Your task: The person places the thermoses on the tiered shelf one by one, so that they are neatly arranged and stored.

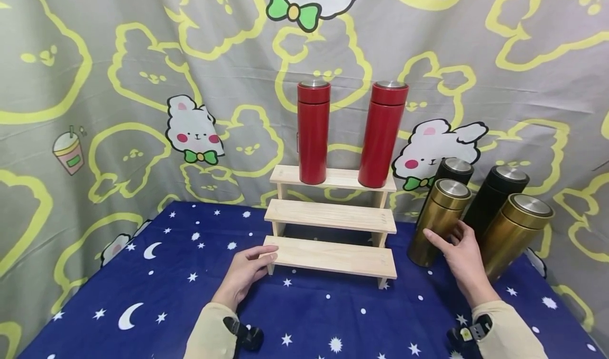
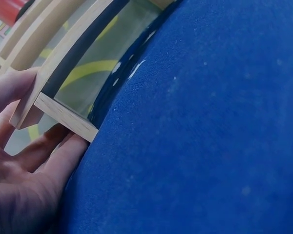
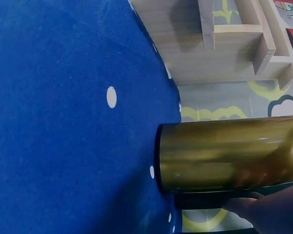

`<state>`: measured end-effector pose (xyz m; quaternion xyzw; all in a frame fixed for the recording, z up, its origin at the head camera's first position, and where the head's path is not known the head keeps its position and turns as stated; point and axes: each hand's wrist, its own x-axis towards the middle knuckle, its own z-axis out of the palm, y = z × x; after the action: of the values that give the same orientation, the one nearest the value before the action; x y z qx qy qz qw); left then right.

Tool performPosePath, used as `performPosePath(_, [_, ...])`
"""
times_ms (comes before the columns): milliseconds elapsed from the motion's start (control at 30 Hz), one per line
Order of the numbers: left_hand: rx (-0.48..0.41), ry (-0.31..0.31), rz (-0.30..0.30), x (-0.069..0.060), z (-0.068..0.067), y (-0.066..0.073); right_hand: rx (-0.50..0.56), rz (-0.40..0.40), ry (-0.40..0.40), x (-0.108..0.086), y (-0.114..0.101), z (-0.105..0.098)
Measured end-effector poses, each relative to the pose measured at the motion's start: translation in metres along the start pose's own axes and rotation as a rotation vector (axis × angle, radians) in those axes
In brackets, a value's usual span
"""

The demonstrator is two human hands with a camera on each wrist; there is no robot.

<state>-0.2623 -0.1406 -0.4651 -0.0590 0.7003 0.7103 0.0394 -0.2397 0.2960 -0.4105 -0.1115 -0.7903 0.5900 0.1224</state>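
A three-step wooden rack (image 1: pixel 328 216) stands on the blue cloth, with two red thermos bottles (image 1: pixel 314 131) upright on its top step. At the rack's left end, my left hand (image 1: pixel 245 272) grips the lowest step; the left wrist view shows fingers (image 2: pixel 63 156) against the end leg (image 2: pixel 66 117). My right hand (image 1: pixel 463 256) holds a gold thermos bottle (image 1: pixel 440 216) to the right of the rack, thumb on its front and fingers at its right side. This bottle's base (image 3: pixel 185 156) is on or very near the cloth.
Another gold thermos bottle (image 1: pixel 516 235) stands right beside my right hand. Two black thermos bottles (image 1: pixel 495 198) are behind the gold ones. A patterned grey curtain (image 1: pixel 247 73) hangs close behind the rack, and the star-printed cloth (image 1: pixel 171 295) covers the table.
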Motion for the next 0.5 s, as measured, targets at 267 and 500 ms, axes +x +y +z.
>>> performPosePath(267, [0.012, 0.006, -0.005, -0.0005, -0.0035, 0.0004, -0.005, 0.002, -0.014, 0.0014, 0.0037, 0.0071])
performPosePath(500, [0.005, -0.003, -0.011, -0.0007, -0.0013, -0.0001, -0.037, -0.021, -0.005, 0.0026, -0.0006, 0.0093])
